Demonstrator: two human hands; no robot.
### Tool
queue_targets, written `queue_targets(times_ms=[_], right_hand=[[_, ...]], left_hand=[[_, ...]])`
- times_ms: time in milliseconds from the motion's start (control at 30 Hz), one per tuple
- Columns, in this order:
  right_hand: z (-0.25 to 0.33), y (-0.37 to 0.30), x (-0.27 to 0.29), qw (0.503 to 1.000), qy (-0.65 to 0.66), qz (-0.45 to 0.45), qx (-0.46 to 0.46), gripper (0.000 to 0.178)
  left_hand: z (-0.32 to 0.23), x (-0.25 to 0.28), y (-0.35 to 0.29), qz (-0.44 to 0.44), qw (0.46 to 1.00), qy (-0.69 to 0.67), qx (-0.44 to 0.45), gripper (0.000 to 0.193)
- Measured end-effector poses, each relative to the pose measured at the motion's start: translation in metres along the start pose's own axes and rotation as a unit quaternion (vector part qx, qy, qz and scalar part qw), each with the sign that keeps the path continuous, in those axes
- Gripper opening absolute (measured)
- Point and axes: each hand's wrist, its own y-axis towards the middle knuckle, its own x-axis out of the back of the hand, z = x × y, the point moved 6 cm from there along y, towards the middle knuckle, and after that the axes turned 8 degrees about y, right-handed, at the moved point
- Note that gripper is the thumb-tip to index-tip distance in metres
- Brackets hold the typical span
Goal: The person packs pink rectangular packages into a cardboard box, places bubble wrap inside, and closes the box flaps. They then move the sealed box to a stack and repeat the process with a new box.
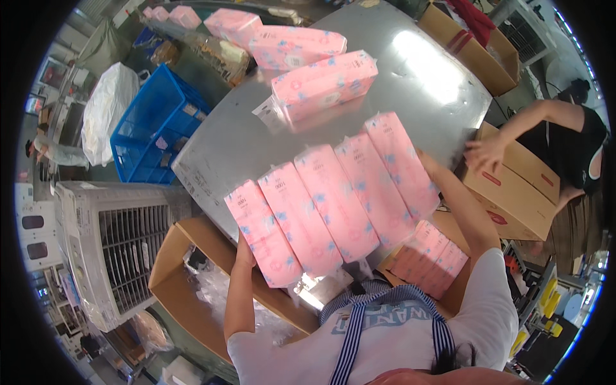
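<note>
A row of several pink, flower-printed tissue packs (319, 204) is squeezed side by side between my two hands, raised over the near edge of the metal table. My left hand (245, 251) presses on the outer side of the leftmost pack, its fingers mostly hidden behind it. At the other end, my right hand (428, 164) grips the rightmost pack, most of its fingers also out of sight. More pink packs (428, 260) sit in an open carton below the right end of the row.
On the metal table (417, 122) lie more pink packs (324, 80) at the far side. A blue crate (144, 128), an air cooler (131, 244) and an open carton (173, 282) with clear plastic stand left. At right, a co-worker's hand (486, 154) touches a brown carton (513, 192).
</note>
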Motion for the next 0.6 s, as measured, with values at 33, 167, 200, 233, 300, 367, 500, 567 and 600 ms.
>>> queue_targets(times_ms=[33,167,200,233,300,367,500,567,600], right_hand=[[0.0,-0.016,-0.013,0.999,0.027,-0.008,0.016,0.042],[0.016,-0.08,-0.034,0.991,-0.081,-0.068,0.085,0.039],[0.012,-0.094,-0.031,0.985,-0.107,-0.072,0.113,0.039],[0.003,-0.106,-0.017,0.981,-0.109,-0.047,0.157,0.038],[-0.021,-0.126,-0.004,0.977,-0.077,-0.04,0.192,0.04],[-0.047,-0.133,-0.001,0.978,-0.025,-0.058,0.2,0.042],[-0.084,-0.163,0.001,0.967,0.072,-0.104,0.223,0.046],[-0.102,-0.192,0.007,0.957,0.102,-0.131,0.239,0.048],[-0.112,-0.212,0.016,0.949,0.112,-0.151,0.253,0.049]], left_hand=[[-0.005,-0.008,-0.009,0.004,1.0,-0.016,0.006,0.066],[-0.038,-0.006,-0.044,0.023,0.997,0.058,-0.055,0.049],[-0.04,0.004,-0.053,-0.005,0.994,0.077,-0.077,0.047],[-0.042,0.014,-0.066,-0.034,0.991,0.087,-0.095,0.046],[-0.027,0.023,-0.086,-0.065,0.99,0.077,-0.096,0.046],[0.0,0.021,-0.094,-0.078,0.992,0.053,-0.083,0.046],[-0.001,-0.023,-0.107,-0.047,0.995,0.057,-0.074,0.045],[-0.027,-0.058,-0.115,-0.006,0.993,0.09,-0.078,0.045],[-0.037,-0.081,-0.116,0.025,0.991,0.109,-0.079,0.045]])
